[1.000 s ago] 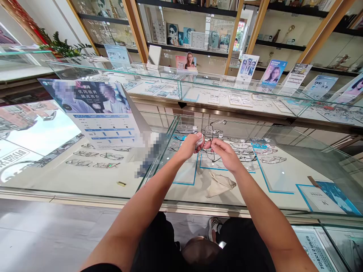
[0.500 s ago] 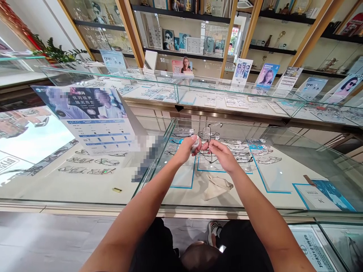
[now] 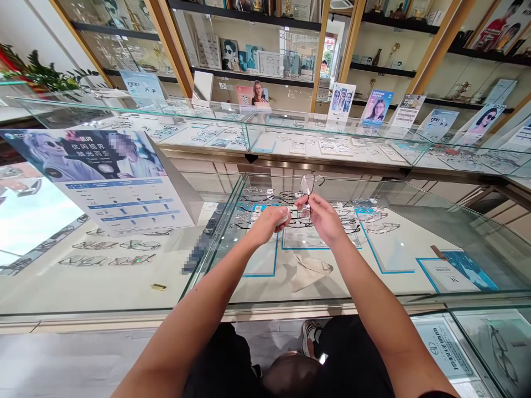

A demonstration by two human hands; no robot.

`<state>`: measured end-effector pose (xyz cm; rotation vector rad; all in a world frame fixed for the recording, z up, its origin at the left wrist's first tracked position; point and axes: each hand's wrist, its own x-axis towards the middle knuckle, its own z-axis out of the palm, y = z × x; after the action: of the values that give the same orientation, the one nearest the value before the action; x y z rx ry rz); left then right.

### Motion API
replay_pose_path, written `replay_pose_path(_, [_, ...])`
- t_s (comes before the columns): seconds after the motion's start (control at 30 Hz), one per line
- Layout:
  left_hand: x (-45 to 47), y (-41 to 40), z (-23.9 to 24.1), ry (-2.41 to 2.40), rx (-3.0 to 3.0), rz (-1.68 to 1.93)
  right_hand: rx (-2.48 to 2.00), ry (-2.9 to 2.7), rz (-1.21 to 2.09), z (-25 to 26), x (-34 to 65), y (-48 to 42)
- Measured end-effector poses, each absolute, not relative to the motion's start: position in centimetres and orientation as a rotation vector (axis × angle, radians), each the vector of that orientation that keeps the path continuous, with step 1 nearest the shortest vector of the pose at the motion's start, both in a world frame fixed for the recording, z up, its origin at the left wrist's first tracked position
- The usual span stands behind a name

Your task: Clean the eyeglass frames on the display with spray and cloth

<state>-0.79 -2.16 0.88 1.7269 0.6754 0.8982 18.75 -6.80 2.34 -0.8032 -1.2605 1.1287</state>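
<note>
My right hand (image 3: 326,220) pinches a pair of thin dark-rimmed eyeglasses (image 3: 307,192) near the middle. The frame stands on edge, one round lens above the fingers and the other below. Just left of it, my left hand (image 3: 269,224) is closed around a small white object (image 3: 284,211), mostly hidden by the fingers; its kind cannot be made out. A narrow gap separates the two hands, both raised over the glass counter (image 3: 261,298). Nearer to me, a crumpled beige cloth (image 3: 312,270) appears below the hands.
Rows of glasses frames (image 3: 290,198) lie beyond my hands in the counter. A large folded sign (image 3: 124,193) stands on the left. A brown-and-blue leaflet (image 3: 464,271) lies to the right. Behind runs another glass showcase (image 3: 249,135) bearing several upright cards.
The view has swung slightly right. My left hand has drawn a little away from the glasses, and the glasses in my right hand have turned and tilted somewhat.
</note>
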Motion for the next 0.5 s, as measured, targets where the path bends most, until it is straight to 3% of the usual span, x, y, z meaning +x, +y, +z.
replay_pose_path(0.13, [-3.2,1.2,0.6,0.923,1.553,1.266,-0.778,-1.246,1.144,2.3,19.2,-6.6])
replay_pose_path(0.27, [-6.9,5.5,-1.1,1.572,1.307,1.687,-0.823,-1.254,1.081,2.2,19.6,-6.5])
replay_pose_path(0.5, [-11.4,8.6,-4.5,1.985,1.118,1.651,-0.803,-1.253,1.092,1.5,20.2,-6.0])
